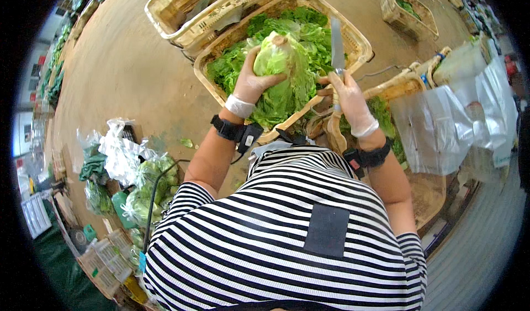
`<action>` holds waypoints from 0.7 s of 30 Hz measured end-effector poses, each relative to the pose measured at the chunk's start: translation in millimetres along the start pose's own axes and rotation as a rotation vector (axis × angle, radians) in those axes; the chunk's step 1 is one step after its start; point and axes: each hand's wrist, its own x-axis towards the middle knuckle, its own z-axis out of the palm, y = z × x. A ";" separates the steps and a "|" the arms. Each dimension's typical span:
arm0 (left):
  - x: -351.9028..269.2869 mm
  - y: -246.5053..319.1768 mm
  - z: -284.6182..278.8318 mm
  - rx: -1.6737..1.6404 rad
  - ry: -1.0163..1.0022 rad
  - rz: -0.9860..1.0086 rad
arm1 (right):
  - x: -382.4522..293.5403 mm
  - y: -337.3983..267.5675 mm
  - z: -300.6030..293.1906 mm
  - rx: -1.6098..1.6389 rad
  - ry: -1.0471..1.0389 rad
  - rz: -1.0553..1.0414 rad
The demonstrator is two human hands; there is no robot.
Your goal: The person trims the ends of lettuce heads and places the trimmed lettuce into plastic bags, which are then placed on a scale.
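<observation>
My left hand [250,83], in a thin clear glove, grips a head of lettuce [285,72] by its left side. The pale cut stem of that head faces up, and some brown marks run down its leaves. In my gloved right hand [347,93] is a knife [337,43], its broad blade pointing away from me. The blade stands apart from the lettuce, to its right. Below both hands a worn yellowish plastic crate [199,70] holds loose green lettuce leaves [225,64].
A second plastic crate [165,12] adjoins it on the far left. Another crate [408,29] with some greens stands at far right. Clear plastic bags [434,124] hang over crates on my right. Bagged vegetables [155,174] lie on the floor at left, near a dark curved rod [152,203].
</observation>
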 end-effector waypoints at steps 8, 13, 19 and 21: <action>-19.5 -21.0 -12.8 -0.051 -0.054 -0.086 | 6.0 -14.8 22.5 -1.077 0.144 -0.819; -24.9 -12.3 -18.6 0.028 -0.083 -0.057 | 11.7 -31.3 39.2 -1.277 0.134 -1.004; -35.7 -11.7 -28.1 0.046 -0.021 -0.116 | 12.5 -30.1 50.5 -1.262 0.101 -0.961; -38.3 -13.0 -29.8 0.187 0.040 -0.090 | 13.8 -29.0 52.7 -1.222 0.095 -0.950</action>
